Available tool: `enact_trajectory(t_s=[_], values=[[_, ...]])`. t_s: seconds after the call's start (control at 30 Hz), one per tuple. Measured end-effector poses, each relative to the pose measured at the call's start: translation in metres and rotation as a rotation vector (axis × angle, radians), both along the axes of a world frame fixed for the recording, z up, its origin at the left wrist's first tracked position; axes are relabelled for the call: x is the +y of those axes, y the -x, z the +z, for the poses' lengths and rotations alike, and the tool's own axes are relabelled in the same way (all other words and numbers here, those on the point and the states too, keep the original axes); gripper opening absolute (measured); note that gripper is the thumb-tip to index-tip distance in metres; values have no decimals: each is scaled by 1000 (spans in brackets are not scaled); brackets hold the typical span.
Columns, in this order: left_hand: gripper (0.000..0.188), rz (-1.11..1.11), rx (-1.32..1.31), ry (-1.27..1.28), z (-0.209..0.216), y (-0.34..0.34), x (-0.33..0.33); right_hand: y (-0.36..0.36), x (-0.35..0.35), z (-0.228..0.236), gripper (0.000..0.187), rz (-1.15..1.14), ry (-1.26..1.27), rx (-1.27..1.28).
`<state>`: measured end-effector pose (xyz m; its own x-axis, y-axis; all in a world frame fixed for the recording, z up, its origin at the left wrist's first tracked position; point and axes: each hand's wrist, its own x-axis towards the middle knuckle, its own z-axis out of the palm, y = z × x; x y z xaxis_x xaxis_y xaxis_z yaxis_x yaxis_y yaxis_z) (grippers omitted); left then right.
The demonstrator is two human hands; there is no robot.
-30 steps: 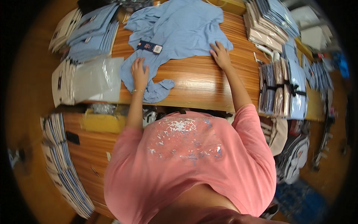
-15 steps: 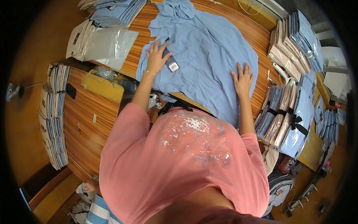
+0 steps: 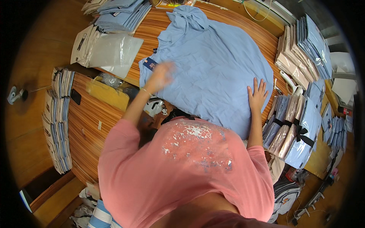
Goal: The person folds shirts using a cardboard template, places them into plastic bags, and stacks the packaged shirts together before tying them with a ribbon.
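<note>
A light blue shirt (image 3: 213, 68) lies spread over the wood-grain table (image 3: 224, 16), its collar end away from me and its lower edge against my waist. My right hand (image 3: 258, 95) rests flat near the shirt's right edge, fingers stretched out. Over the left part of the cloth, my left hand (image 3: 160, 78) is smeared by motion, so its fingers and anything in them cannot be made out. Just beyond it, a dark blue hang tag (image 3: 149, 64) lies at the shirt's left side.
Clear plastic bags (image 3: 118, 51) and folded blue shirts (image 3: 123, 17) lie at the far left. Bagged shirts tied with black ribbon (image 3: 300, 131) stand at the right, beside a white handled tool (image 3: 289, 80). A phone (image 3: 76, 97) and a long shirt stack (image 3: 57, 121) occupy the left table.
The hang tag has flipped from the middle of the shirt to its left edge. My left hand has come nearer me and blurred. My right hand still lies flat on the cloth.
</note>
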<state>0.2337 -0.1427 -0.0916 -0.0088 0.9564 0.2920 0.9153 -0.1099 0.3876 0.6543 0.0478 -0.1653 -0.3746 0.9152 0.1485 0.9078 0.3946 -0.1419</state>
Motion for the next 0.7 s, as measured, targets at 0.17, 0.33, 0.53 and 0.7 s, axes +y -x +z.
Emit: enact_trajectory(t_s=[0.17,0.33,0.53,0.7], values=[[47,755,262,110,-57,100,-58,6,2,5,56,27,10,30],[40,681,-88,-463,-14,84,10,7,3,16,53,-33,106,93],[29,461,-14,-118,-31,82,139,71,54,52,27,-55,62,184],[23,318,-194,-21,-52,140,168,268,87,101,38,262,303,298]])
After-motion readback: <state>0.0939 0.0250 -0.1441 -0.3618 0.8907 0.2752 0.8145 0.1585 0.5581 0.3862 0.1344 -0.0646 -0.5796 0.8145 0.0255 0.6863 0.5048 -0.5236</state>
